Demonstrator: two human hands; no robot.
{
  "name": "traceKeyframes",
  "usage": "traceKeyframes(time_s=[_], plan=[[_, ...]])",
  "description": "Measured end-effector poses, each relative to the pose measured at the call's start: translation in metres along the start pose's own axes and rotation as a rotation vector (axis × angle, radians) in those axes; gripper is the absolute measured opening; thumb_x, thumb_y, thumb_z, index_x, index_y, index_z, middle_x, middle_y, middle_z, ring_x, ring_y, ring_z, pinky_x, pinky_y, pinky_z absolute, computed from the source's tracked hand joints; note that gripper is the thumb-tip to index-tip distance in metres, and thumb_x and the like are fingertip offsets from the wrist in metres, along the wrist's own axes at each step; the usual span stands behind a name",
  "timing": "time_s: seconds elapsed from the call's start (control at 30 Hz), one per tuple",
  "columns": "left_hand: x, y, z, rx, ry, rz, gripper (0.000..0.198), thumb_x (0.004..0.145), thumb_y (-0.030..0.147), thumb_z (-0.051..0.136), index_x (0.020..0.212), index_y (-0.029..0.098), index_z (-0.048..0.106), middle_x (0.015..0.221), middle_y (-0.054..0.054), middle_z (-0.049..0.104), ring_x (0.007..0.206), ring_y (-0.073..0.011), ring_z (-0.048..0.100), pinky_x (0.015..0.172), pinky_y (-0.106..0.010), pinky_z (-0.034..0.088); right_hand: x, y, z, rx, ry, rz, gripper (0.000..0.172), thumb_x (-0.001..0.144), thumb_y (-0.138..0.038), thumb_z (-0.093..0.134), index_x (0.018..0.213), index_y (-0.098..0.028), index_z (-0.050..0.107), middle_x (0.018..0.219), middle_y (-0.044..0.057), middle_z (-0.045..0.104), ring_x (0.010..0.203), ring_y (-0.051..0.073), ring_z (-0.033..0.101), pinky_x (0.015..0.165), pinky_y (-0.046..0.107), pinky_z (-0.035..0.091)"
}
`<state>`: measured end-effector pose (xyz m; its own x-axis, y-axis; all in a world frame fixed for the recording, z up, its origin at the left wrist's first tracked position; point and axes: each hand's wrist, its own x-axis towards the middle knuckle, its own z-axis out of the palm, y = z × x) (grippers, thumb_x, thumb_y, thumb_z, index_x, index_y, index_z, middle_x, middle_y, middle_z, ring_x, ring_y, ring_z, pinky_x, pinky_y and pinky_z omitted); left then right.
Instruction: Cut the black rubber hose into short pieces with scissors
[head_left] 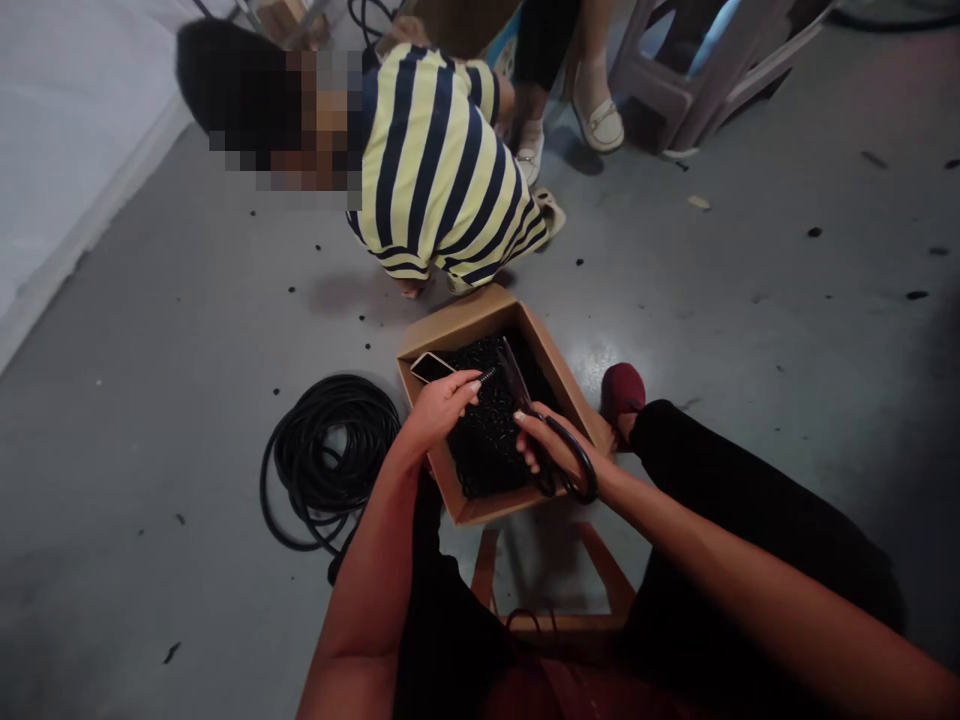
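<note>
My left hand (444,402) is closed over the cardboard box (564,368), pinching a short, thin black ribbed piece (488,376) between thumb and fingers. Facing it from the right, my right hand (546,436) grips a pair of scissors (514,378) with large dark looped handles. Their blades point up and away, near the end of the black piece; whether they touch it I cannot tell. Small black bits (480,450) fill much of the box below both hands. A phone (433,368) with a dark screen leans inside the box's far left corner.
Left of the box, a coil of black tubing or cable (337,450) lies on the grey floor. A person in a striped shirt (442,160) crouches beyond the box. Another person's white shoes (600,120) and a plastic stool (675,90) are behind. Black scraps dot the floor.
</note>
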<state>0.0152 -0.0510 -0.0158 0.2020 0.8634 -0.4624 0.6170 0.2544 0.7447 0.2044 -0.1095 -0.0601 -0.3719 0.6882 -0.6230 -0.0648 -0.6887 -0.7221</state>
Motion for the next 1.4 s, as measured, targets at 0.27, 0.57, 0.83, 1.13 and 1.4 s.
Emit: traceKeyframes(time_s=[0.27, 0.57, 0.83, 1.13, 1.4], plan=[[-0.003, 0.017, 0.021, -0.082, -0.084, 0.059, 0.038, 0.082, 0.033, 0.053, 0.113, 0.016, 0.067, 0.087, -0.005, 0.069, 0.066, -0.0118, 0.054, 0.065, -0.025, 0.046, 0.015, -0.024, -0.015, 0.156, 0.111, -0.232, 0.040, 0.072, -0.043, 0.066, 0.098, -0.022, 0.045, 0.078, -0.003, 0.059, 0.062, 0.011, 0.058, 0.056, 0.025, 0.048], [-0.004, 0.021, 0.028, -0.214, -0.278, 0.006, 0.035, 0.085, 0.037, 0.050, 0.105, 0.011, 0.063, 0.076, -0.003, 0.063, 0.057, -0.0089, 0.052, 0.056, -0.022, 0.044, 0.014, -0.037, -0.017, 0.121, 0.206, -0.276, 0.036, 0.067, -0.030, 0.063, 0.096, -0.024, 0.043, 0.069, -0.007, 0.050, 0.055, 0.010, 0.052, 0.055, 0.026, 0.044], [-0.004, 0.023, 0.027, -0.223, -0.336, 0.018, 0.031, 0.083, 0.038, 0.049, 0.092, 0.013, 0.064, 0.071, -0.002, 0.060, 0.051, -0.0068, 0.043, 0.049, -0.021, 0.035, 0.016, -0.037, -0.021, 0.151, 0.229, -0.299, 0.033, 0.071, -0.026, 0.056, 0.101, -0.024, 0.042, 0.067, -0.006, 0.053, 0.056, 0.011, 0.055, 0.054, 0.026, 0.046], [-0.002, 0.014, -0.007, 0.096, -0.039, 0.051, 0.045, 0.084, 0.036, 0.045, 0.118, 0.014, 0.064, 0.075, -0.002, 0.064, 0.059, -0.0099, 0.048, 0.061, -0.022, 0.039, 0.012, -0.020, -0.020, -0.317, 0.220, -0.267, 0.038, 0.080, -0.047, 0.055, 0.107, -0.022, 0.047, 0.087, 0.002, 0.062, 0.074, 0.016, 0.060, 0.068, 0.031, 0.048], [-0.004, 0.014, -0.016, 0.072, -0.017, 0.067, 0.044, 0.084, 0.033, 0.047, 0.122, 0.015, 0.062, 0.080, -0.002, 0.067, 0.061, -0.0089, 0.051, 0.063, -0.021, 0.041, -0.004, -0.014, -0.009, -0.633, 0.047, -0.229, 0.046, 0.084, -0.052, 0.049, 0.115, -0.019, 0.046, 0.094, 0.007, 0.063, 0.078, 0.020, 0.060, 0.067, 0.031, 0.044]])
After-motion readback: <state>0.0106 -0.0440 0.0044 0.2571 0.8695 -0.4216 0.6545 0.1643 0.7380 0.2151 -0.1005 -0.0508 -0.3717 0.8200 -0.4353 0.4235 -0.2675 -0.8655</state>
